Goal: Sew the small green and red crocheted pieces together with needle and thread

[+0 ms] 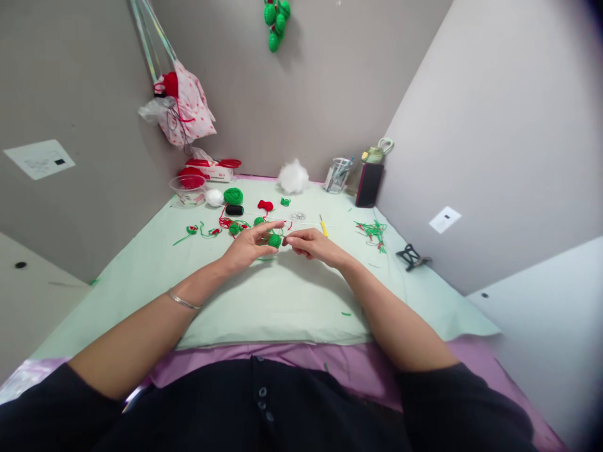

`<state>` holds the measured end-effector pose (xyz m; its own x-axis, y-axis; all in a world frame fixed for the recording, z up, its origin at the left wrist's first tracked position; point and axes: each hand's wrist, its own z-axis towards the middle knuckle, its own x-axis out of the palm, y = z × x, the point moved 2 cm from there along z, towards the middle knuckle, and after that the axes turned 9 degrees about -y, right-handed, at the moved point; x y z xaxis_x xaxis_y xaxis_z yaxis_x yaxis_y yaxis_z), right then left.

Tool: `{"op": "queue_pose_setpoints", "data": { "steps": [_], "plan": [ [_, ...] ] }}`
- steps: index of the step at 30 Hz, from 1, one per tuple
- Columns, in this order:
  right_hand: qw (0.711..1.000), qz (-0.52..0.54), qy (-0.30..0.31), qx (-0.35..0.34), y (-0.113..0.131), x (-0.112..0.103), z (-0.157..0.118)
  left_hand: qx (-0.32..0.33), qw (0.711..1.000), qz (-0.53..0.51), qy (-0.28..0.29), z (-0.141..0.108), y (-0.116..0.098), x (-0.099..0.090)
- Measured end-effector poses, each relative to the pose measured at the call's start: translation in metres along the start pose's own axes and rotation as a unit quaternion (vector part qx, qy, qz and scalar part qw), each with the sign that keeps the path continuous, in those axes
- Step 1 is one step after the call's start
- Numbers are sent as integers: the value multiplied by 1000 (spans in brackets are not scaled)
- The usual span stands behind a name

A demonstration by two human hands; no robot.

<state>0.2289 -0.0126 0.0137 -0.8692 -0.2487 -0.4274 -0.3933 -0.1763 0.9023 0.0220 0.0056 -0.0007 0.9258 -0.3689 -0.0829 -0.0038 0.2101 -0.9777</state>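
Note:
Above the middle of the table, my left hand (252,245) holds a small green crocheted ball (274,241) between its thumb and fingers. My right hand (311,243) is closed in a pinch just to the right of the ball; what lies between its fingertips is too small to make out. Beyond my left hand sit green crocheted pieces (234,228) and red yarn. A yellow-handled tool (324,227) lies past my right hand.
Behind are a green yarn ball (233,196), white yarn (214,198), a plastic tub (189,196), stuffing (293,177), a pen cup (338,176) and a phone (370,185). To the right lie yarn scraps (374,233) and a black clip (412,257).

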Motion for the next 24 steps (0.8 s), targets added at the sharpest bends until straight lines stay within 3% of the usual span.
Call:
{"op": "queue_pose_setpoints", "data": {
  "steps": [10, 15, 24],
  "plan": [
    [996, -46, 3, -71, 6, 5, 0, -3, 1000, -2, 2, 0, 2, 2],
    [994, -77, -24, -71, 7, 3, -1, -3, 1000, 10, -8, 0, 3, 1],
    [995, -67, -4, -78, 7, 6, -1, -5, 1000, -1, -11, 0, 5, 2]
  ]
}}
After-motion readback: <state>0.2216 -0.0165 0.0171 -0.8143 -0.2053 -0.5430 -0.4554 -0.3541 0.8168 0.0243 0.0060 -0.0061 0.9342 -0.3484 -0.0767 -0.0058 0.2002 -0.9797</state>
